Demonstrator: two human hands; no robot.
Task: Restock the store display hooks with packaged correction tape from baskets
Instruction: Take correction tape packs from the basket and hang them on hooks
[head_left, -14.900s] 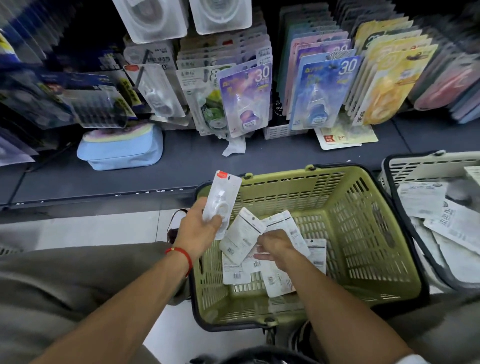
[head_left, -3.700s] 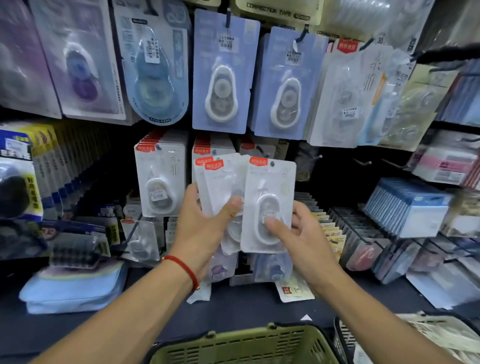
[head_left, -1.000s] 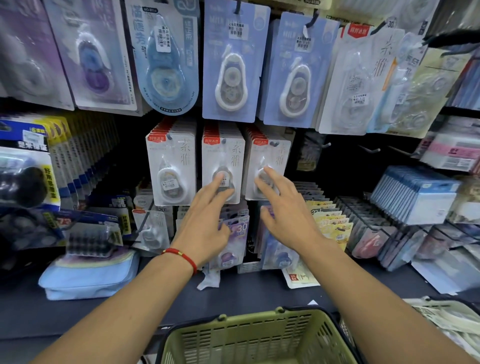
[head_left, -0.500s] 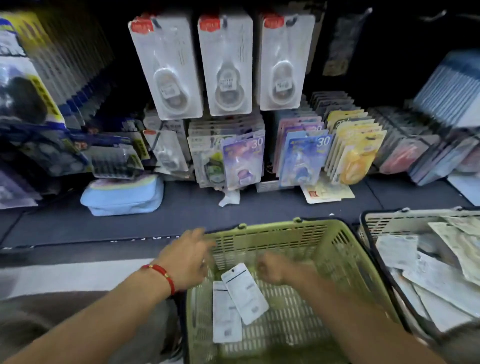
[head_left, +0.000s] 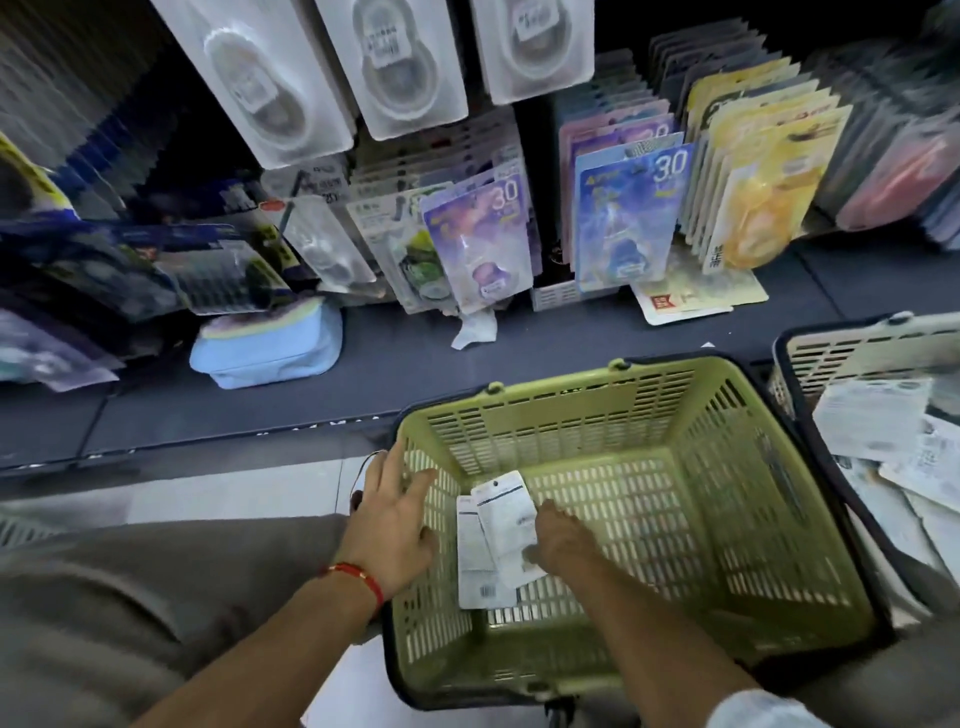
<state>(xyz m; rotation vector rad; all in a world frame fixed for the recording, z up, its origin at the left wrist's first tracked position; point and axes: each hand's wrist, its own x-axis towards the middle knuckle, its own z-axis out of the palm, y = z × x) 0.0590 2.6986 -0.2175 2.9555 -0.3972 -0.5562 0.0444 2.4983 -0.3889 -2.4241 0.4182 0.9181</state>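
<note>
Two white packs of correction tape (head_left: 496, 540) lie back side up on the floor of the green basket (head_left: 769, 525), near its left wall, one overlapping the other. The right hand (head_left: 563, 540) reaches down into the basket and rests on the right edge of the upper pack; its fingers are curled toward the pack, though whether they already pinch it cannot be told. The left hand (head_left: 395, 514) hovers over the basket's left rim with its fingers spread and holding nothing, just left of the two packs; a red cord bracelet (head_left: 358, 577) circles its wrist.

To the right of the green basket, touching it, stands a white basket (head_left: 852, 353) with a dark rim, holding more white packs turned back side up. Above, three rows of white correction tape packs (head_left: 400, 62) hang side by side on the display hooks. Below them, along the back edge of the dark shelf (head_left: 571, 338), stand rows of purple, blue and yellow packs, and a light blue pouch (head_left: 270, 348) lies toward the shelf's left end
</note>
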